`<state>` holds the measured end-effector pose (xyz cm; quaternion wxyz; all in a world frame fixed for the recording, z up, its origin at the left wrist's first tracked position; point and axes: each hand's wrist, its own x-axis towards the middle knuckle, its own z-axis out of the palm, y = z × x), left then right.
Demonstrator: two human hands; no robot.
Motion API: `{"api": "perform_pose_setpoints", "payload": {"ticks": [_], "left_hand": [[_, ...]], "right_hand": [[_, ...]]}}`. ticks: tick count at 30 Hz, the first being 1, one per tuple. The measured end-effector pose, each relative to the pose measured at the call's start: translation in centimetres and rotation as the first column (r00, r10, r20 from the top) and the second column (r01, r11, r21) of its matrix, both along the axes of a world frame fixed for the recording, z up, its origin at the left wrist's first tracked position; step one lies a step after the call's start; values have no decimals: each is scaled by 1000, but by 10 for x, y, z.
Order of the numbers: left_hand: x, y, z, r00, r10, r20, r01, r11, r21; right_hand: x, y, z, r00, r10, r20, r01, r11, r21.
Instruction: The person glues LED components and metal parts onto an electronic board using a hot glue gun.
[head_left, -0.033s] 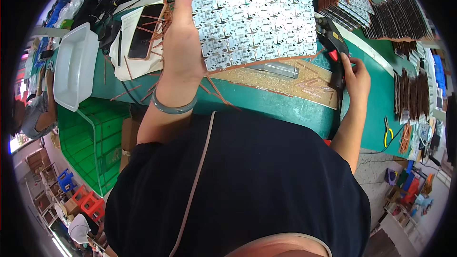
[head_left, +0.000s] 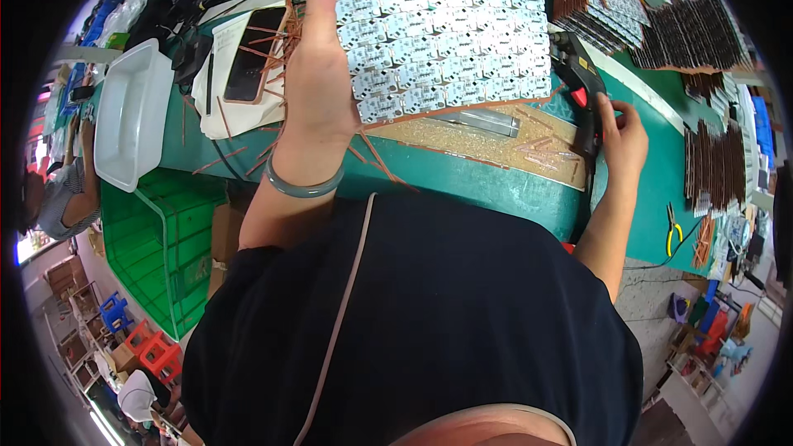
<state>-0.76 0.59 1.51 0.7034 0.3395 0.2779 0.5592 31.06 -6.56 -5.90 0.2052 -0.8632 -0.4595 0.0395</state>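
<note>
A white printed circuit board panel, covered with repeated small boards and edged in brown, is raised over the workbench. My left hand grips its left edge, thumb up and the other fingers hidden behind the panel. Beyond the panel's right edge lies a black power tool with a red switch and a yellow label. My right hand is closed on the tool's body, its thumb beside the red switch and some fingers out of sight. The tool's working end is partly hidden behind the panel.
Thin brown strips lie over a tan board and near a phone on white paper. Stacked panels stand at the far right, with yellow-handled pliers nearer. A white bin and green crate are at left.
The circuit board panel and my left hand sit very slightly farther right. My right hand has shifted a little too, staying on the power tool.
</note>
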Motion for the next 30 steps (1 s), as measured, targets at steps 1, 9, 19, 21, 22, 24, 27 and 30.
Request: {"api": "perform_pose_setpoints", "payload": {"ticks": [1,9,19,21,22,24,27,30], "left_hand": [[0,-1,1,1000,3,-3,-3,1000,4],[6,-4,-3,997,-74,1,74,996,39],[12,-11,4,989,-140,50,141,990,-18],[10,-8,1,980,-183,78,186,982,-25],[8,-8,1,971,-217,104,221,975,-30],[7,-11,2,978,-198,64,202,977,-64],[3,-8,-3,981,-196,8,196,973,-124],[2,-10,-5,976,-208,-56,203,975,-92]], "right_hand": [[-1,-2,1,1000,3,-3,-3,1000,4],[-50,-19,35,508,602,-617,-190,776,601],[-85,-20,49,141,709,-691,-276,699,660],[-82,-21,51,150,719,-679,-239,693,680],[-69,-21,49,360,655,-665,-269,755,598],[-39,-16,42,817,406,-409,-291,903,316],[-3,-11,13,991,127,-51,-129,990,-49],[7,-6,-16,965,165,-204,-165,986,20]]}}
